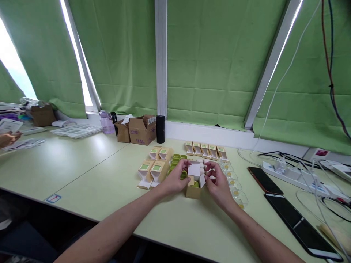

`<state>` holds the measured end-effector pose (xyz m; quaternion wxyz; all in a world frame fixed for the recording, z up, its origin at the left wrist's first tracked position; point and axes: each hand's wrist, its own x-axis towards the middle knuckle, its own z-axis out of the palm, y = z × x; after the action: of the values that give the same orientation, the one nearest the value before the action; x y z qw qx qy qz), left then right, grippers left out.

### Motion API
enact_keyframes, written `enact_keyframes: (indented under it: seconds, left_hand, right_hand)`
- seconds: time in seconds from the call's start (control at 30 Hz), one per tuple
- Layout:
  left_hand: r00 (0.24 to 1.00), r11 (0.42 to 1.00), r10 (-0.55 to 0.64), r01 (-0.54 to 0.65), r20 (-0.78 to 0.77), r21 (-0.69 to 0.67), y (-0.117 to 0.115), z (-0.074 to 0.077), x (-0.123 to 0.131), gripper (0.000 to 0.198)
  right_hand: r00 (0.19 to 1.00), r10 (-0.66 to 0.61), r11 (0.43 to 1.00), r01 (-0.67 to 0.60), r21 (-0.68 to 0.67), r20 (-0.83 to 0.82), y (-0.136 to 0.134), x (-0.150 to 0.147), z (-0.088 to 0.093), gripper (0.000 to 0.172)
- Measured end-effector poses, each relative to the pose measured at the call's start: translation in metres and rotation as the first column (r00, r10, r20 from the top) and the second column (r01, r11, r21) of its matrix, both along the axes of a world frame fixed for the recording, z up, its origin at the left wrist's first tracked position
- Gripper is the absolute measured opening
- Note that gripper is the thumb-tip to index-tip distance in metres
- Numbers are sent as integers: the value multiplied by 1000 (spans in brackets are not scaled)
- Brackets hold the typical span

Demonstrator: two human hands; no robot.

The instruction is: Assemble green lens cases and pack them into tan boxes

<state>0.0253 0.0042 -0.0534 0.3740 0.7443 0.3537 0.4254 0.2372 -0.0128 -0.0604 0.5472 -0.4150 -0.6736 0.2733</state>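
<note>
Now the left hand (177, 179) and right hand (219, 182) grip flaps of one open box (193, 193) standing between them; on the counter (170, 226), four cartons (157, 168) sit left of the hands, five smaller-looking cartons (204, 149) beyond them.

Open lane over tabletop (101, 179) left of cartons (157, 171); clear cups (236, 185) (some perhaps hidden) obstruct right side.

My left hand (175, 180): bare | right hand (219, 185): bare, slim fingers (211, 165) | left forearm (117, 226): uncovered | right forearm (260, 233): uncovered, few small dark spots
</note>
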Motion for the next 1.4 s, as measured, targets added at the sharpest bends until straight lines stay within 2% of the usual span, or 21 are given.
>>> enact_keyframes:
  seconds: [0.57,1.0,1.23,1.4]
  left_hand:
    - [1000,1000,-5,6,-15,13,0,2,0,44]
    - [1000,1000,-18,18,23,-2,0,0,2,44]
    - [998,999,21,-22,62,26,-1,-1,2,46]
    - [996,998,-5,1,85,57,-3,2,4,45]
  right_hand:
    - [997,21,999,-18,-37,79,0,-10,-6,38]
    - [994,65,988,-52,-146,86,6,-10,-8,53]
    - [993,54,994,-43,-98,106,6,-10,-10,52]
    - [994,39,997,-31,-73,104,8,-10,-13,52]
